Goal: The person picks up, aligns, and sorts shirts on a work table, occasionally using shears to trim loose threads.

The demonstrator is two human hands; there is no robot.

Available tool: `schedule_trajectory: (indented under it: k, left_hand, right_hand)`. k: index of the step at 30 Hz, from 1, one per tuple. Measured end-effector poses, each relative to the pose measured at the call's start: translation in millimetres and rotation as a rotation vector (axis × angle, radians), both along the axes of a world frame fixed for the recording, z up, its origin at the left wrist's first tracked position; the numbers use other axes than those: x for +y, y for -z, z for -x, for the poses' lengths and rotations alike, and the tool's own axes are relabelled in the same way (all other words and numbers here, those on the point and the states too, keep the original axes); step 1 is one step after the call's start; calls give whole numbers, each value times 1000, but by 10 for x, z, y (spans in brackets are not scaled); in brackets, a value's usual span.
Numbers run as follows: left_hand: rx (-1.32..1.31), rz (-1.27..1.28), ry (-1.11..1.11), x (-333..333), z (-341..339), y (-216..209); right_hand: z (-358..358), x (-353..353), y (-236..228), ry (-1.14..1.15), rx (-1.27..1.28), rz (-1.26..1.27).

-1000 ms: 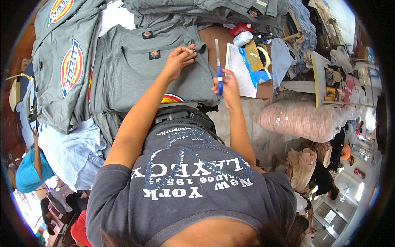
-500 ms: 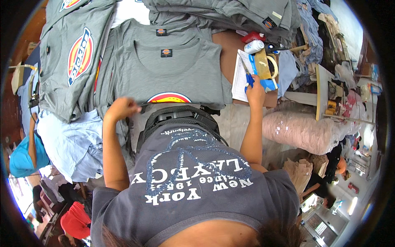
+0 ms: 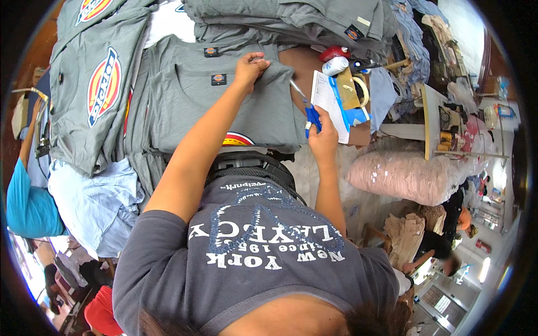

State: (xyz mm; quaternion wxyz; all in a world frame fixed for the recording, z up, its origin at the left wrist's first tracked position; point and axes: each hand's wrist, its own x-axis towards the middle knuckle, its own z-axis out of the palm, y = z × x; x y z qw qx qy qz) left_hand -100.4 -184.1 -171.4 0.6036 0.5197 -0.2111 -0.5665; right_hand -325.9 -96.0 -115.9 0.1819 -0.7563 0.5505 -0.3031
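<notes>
A grey T-shirt (image 3: 190,120) lies flat in front of me, on top of other grey shirts, with a dark neck label and part of a red and yellow print showing. My left hand (image 3: 250,71) reaches across it, its fingers closed on the cloth by the right shoulder near the neckline. In my right hand (image 3: 324,133) are blue-handled scissors (image 3: 311,115), their blades pointing up and left toward the shirt's right edge. The blades touch no cloth that I can see.
A notepad (image 3: 326,106), a tape roll (image 3: 361,92) and a white spool (image 3: 335,66) lie right of the shirt. Folded grey shirts (image 3: 241,36) are stacked behind. A pink bundle (image 3: 398,178) sits lower right. At the left is a person in a turquoise top (image 3: 33,199).
My left hand has moved from the shirt's near edge up and right to its shoulder. My right hand has lifted the scissors off the notepad and brought them left toward the shirt.
</notes>
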Motion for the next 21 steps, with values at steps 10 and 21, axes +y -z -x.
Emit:
schedule_trajectory:
  k: [10, 21]
  left_hand:
    - [1, 180, 91, 521, -17, -226]
    - [16, 189, 77, 607, 2, -338]
  right_hand:
    - [-180, 19, 21, -97, 104, 130]
    - [-301, -123, 44, -150, 102, 189]
